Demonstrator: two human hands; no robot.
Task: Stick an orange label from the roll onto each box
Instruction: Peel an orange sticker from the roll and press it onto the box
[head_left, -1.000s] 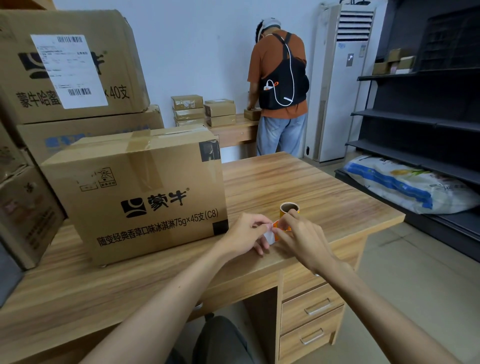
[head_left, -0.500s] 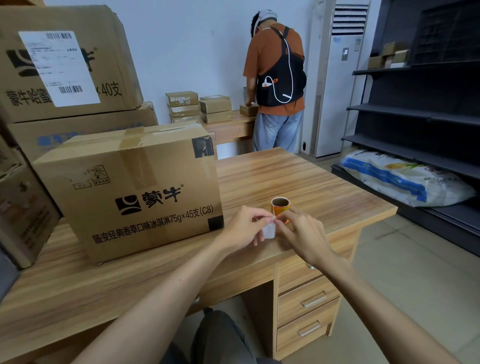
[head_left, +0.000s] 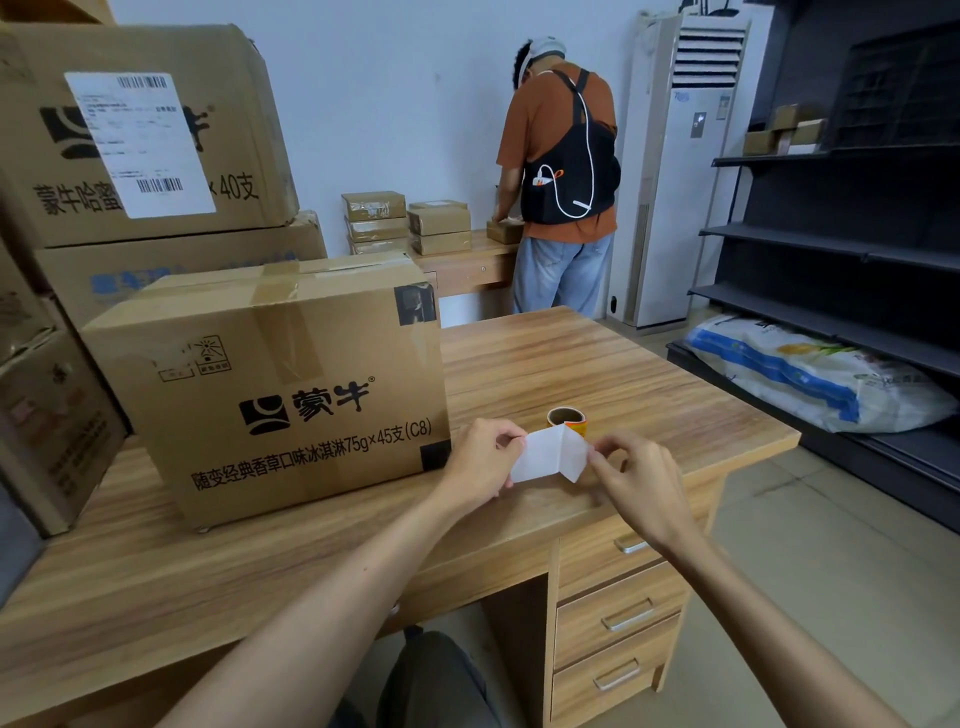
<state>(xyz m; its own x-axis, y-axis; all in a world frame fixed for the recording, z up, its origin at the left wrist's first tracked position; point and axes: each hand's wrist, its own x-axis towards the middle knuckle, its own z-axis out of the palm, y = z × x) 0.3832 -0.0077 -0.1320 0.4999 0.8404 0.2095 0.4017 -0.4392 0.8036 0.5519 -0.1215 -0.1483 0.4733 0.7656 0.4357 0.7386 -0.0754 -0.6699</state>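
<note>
place: stockroom or packing room | signs: stacked cartons, one with a barcode shipping sheet | taped carton on the wooden surface | small parcels piled on a second desk beside a standing person | dark metal shelving | sack on its lowest shelf

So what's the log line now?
left hand: pinches label strip; right hand: pinches same; roll: on desk; box: no orange label visible
</note>
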